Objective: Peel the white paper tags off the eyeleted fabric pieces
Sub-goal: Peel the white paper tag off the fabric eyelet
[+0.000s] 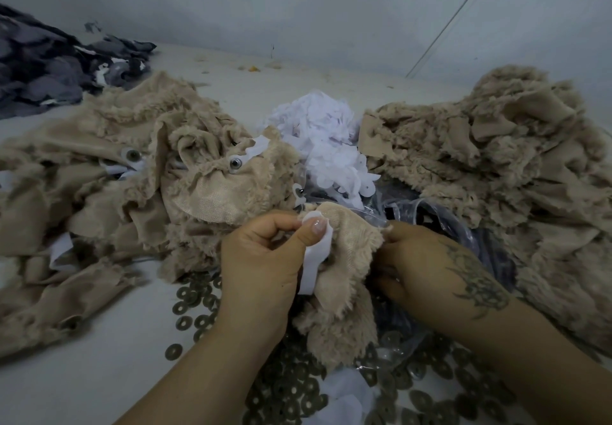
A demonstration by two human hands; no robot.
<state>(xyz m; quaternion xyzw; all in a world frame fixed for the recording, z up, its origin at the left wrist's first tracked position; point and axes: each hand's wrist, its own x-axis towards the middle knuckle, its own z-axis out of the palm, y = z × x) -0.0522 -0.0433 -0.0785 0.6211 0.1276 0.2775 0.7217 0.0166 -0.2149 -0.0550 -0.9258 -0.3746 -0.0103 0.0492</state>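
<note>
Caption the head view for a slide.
Left hand pinches a white paper tag on a beige plush piece gripped by the right hand.

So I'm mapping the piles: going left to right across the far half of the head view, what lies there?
Dark grey fabric scraps → left tan fur pile → white paper tags heap → right tan fur pile.
</note>
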